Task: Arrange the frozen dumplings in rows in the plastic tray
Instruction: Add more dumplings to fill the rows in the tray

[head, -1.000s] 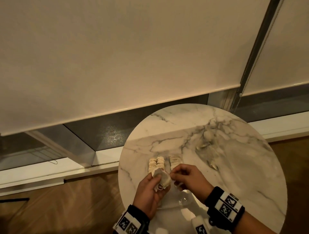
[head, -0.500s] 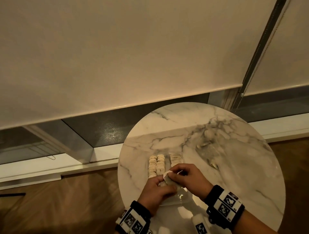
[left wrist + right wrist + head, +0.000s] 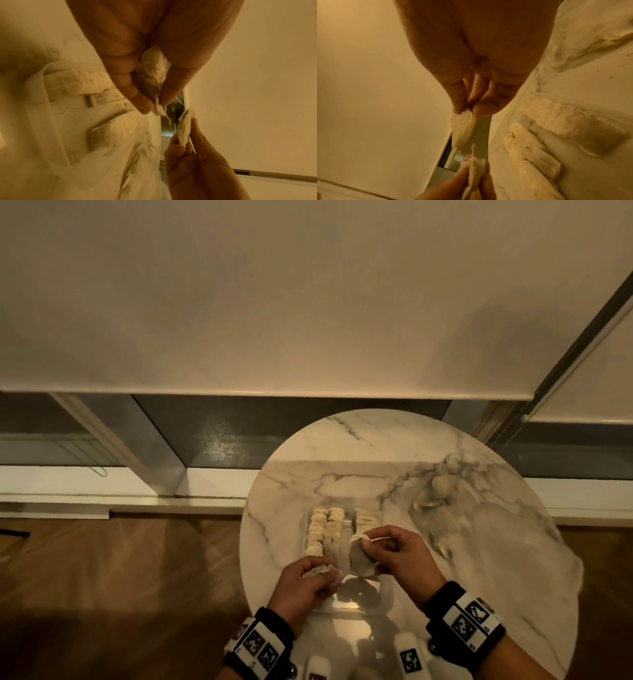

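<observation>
pinching 1 frozen dumpling [image 3: 322, 571] by its edge, the left hand [image 3: 301, 585] hovers over the near edge of the clear plastic tray [image 3: 342, 602], which sits on the round marble table [image 3: 479, 542]. the right hand [image 3: 397, 553] pinches another dumpling [image 3: 361, 558] over the tray's right side, likely so each can extend the 3 rows [image 3: 330, 527] lined along the tray's far half.

The clear plastic tray [image 3: 342, 604] lies flat on the round marble bench [image 3: 479, 542]. Pale frozen dumplings [image 3: 325, 529] stand packed close in three rows at its far end. One dumpling [image 3: 185, 129] is pinched in the right hand [image 3: 397, 553]. Another dumpling [image 3: 476, 174] is pinched in the left hand [image 3: 301, 587]. The two held ones are a little apart, above the tray.
</observation>
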Demonstrator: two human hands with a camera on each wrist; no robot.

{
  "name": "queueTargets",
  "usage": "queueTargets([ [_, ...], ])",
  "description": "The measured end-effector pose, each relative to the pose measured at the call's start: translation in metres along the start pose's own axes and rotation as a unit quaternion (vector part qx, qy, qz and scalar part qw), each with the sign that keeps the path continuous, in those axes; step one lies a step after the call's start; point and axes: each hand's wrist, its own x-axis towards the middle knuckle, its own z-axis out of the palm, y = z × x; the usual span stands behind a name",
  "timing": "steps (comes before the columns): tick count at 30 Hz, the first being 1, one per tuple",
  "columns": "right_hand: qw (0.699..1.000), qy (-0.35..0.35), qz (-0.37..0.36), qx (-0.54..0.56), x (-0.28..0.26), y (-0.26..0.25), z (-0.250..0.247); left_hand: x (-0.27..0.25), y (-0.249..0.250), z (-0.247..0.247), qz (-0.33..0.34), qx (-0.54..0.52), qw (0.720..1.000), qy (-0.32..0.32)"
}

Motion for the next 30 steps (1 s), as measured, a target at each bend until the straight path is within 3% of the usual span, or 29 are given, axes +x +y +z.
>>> queueTargets([
  [8, 0.994, -0.006, 0.062, -0.093, 0.033, 0.026, 0.012, 0.013, -0.005, -0.038, -0.019, -0.104, 0.989, 0.099],
  [12, 0.969, -0.029, 0.110, -0.217, 0.059, 0.053, 0.020, 0.017, -0.002, -0.057, -0.011, -0.149, 0.980, 0.132],
  [18, 0.946, -0.030, 0.130, -0.296, 0.090, 0.086, 0.030, 0.020, 0.000, -0.083, 0.001, -0.198, 0.969, 0.147],
  [24, 0.947, 0.043, 0.105, -0.300, 0.101, 0.090, 0.044, 0.016, 0.001, -0.096, 0.013, -0.217, 0.965, 0.144],
  [30, 0.963, 0.045, 0.134, -0.230, 0.108, 0.097, 0.045, 0.009, 0.000, -0.101, 0.015, -0.215, 0.967, 0.138],
])
